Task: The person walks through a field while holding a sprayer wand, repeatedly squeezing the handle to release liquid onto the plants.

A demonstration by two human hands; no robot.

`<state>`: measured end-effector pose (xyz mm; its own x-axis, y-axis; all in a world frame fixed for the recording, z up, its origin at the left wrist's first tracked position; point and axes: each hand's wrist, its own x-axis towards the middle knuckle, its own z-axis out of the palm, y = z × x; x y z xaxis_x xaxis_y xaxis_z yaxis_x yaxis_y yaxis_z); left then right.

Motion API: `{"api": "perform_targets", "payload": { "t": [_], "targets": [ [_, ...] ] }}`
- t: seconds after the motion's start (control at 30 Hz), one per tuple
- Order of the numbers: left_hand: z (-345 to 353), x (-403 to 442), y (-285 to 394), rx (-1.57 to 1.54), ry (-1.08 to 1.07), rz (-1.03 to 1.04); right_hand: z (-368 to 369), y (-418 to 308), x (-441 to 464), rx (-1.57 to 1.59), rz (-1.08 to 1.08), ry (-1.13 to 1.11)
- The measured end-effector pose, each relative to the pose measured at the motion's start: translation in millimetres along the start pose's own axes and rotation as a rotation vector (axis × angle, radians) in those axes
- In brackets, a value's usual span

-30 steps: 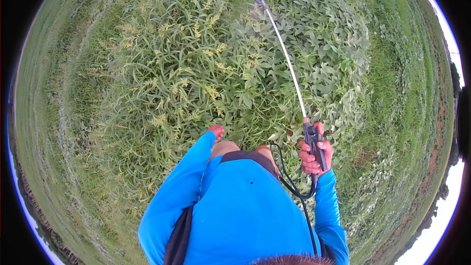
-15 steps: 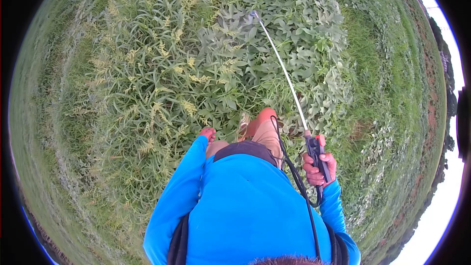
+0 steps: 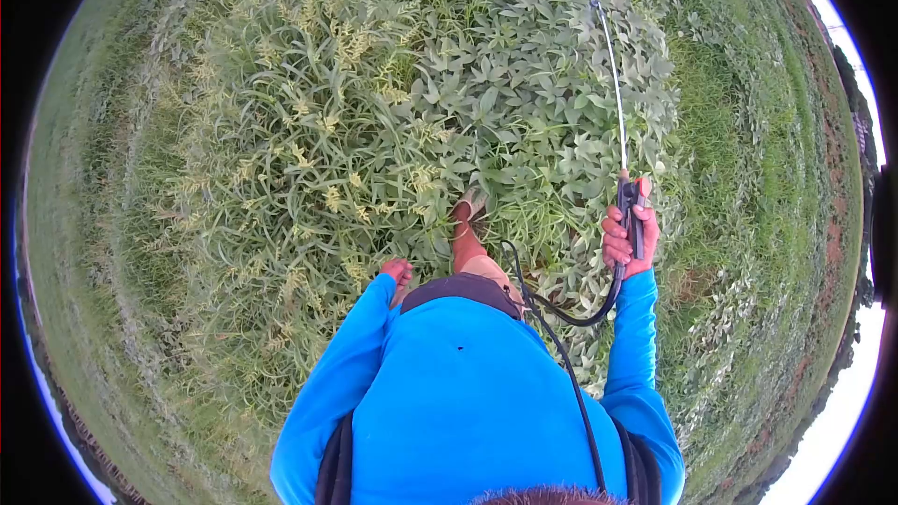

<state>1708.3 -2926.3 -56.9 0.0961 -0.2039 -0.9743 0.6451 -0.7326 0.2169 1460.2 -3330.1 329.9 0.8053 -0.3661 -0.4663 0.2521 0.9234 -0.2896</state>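
My right hand [image 3: 644, 251] is wrapped round the black handle of a spray wand [image 3: 615, 84], with my thumb beside its red part. The thin pale lance points forward and slightly left, its tip over the leaves near the top of the view. A black hose [image 3: 587, 320] curves from the bottom of the handle back towards my waist. My left hand [image 3: 398, 270] hangs by my left hip with its fingers curled in, and I see nothing in it. Leafy plants lie just ahead of it.
Tall grass with yellowish seed heads [image 3: 327, 122] grows ahead on the left. Broad-leaved plants [image 3: 524, 65] cover the ground ahead and to the right. One foot [image 3: 470, 206] stands among the leaves. Dark straps [image 3: 339, 458] run over my blue shirt.
My right hand has moved forward, and the wand has swung to the right, its tip further right and away. One foot has come forward into the plants. My left hand has hardly moved.
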Motion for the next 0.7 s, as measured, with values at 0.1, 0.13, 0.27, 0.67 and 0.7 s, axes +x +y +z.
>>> {"api": "perform_targets", "payload": {
  "t": [0.1,0.13,0.27,0.67,0.7],
  "targets": [
    [6.0,-22.1,49.9,0.022,-0.019,0.055,-7.5,-41.7,57.1,0.136,0.121,-0.145],
    [9.9,-23.6,69.1,0.031,-0.038,0.055,28.6,-44.8,65.1,0.126,0.041,-0.102],
    [28.1,-8.1,129.3,-0.045,-0.15,0.062,26.0,-72.3,104.2,0.187,0.213,-0.222],
    [94.2,0.7,183.6,0.02,-0.164,0.13,23.9,-40.9,54.0,0.196,0.347,-0.051],
    [93.1,3.9,178.2,0.044,-0.169,0.109,22.7,-32.7,52.8,0.199,0.353,-0.049]
  ]
}}
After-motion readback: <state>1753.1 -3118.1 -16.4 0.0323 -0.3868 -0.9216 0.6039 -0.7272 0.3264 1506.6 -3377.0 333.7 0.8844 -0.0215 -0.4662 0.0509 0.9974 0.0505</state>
